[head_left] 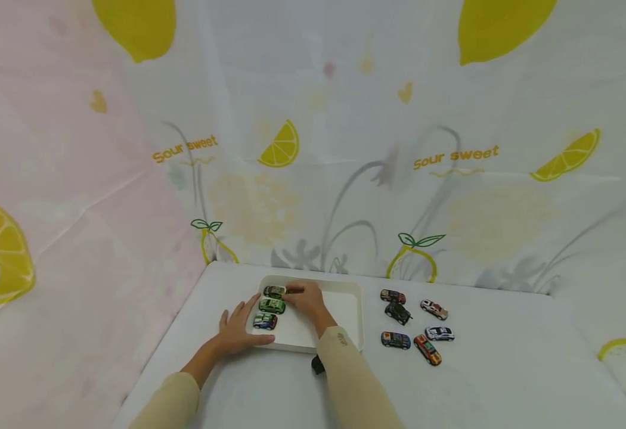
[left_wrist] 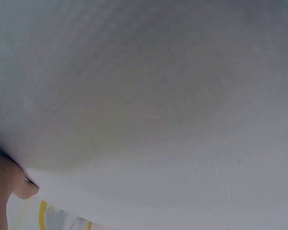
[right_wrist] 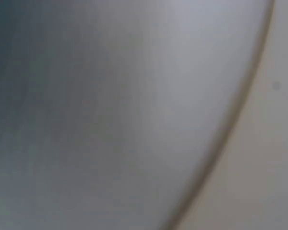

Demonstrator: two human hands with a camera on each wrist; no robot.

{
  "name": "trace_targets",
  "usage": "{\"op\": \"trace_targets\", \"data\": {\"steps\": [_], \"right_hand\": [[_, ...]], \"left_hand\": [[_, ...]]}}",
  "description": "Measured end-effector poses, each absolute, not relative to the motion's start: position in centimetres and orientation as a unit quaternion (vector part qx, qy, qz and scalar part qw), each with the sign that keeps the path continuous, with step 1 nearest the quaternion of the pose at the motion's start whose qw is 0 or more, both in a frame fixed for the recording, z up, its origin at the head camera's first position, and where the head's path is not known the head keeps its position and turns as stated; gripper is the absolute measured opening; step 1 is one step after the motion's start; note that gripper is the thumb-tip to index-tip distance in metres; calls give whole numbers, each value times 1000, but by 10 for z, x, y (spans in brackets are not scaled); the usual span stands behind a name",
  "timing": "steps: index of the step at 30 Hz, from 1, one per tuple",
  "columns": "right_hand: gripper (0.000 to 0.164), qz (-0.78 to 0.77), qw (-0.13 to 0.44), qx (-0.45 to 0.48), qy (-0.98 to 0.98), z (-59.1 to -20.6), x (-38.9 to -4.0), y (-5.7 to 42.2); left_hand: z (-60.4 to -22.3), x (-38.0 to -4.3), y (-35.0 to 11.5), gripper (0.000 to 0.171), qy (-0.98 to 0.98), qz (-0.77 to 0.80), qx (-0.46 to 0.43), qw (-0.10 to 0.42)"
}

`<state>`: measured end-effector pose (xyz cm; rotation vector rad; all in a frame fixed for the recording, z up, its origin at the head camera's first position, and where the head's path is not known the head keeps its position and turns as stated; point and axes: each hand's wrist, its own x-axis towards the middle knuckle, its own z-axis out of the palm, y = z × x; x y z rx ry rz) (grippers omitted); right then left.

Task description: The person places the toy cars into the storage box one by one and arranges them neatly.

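Observation:
A white rectangular tray point(head_left: 344, 302) lies on the white tabletop, with toy cars lined up along its left side. At the back of that row, my right hand point(head_left: 307, 300) pinches the end of a dark patterned toy car point(head_left: 275, 291). In front of it sit a green toy car point(head_left: 272, 306) and a blue, white and green toy car point(head_left: 265, 322). My left hand point(head_left: 236, 333) rests with spread fingers along the tray's left edge, its thumb at the front rim. The right wrist view shows only blurred pale surfaces.
Right of the tray lie several loose toy cars, among them a black one point(head_left: 397, 312), a red-orange one point(head_left: 427, 350) and a white one point(head_left: 439, 333). A black object point(head_left: 317, 364) shows partly beside my right sleeve. Lemon-printed cloth point(head_left: 313, 196) stands behind the table.

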<state>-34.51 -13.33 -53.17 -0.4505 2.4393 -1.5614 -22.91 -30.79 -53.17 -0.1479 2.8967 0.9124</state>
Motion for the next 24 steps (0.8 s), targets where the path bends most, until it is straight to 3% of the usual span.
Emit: {"op": "trace_targets", "data": {"steps": [8, 14, 24], "right_hand": [[48, -454, 134, -193, 859, -512, -349, -106], [59, -318, 40, -285, 903, -474, -353, -86], [79, -168, -29, -240, 956, -457, -375, 14]], "left_hand": [[-535, -242, -293, 112, 951, 302, -34, 61], [-531, -240, -301, 110, 951, 304, -31, 54], [-533, -226, -309, 112, 953, 302, -10, 31]]}}
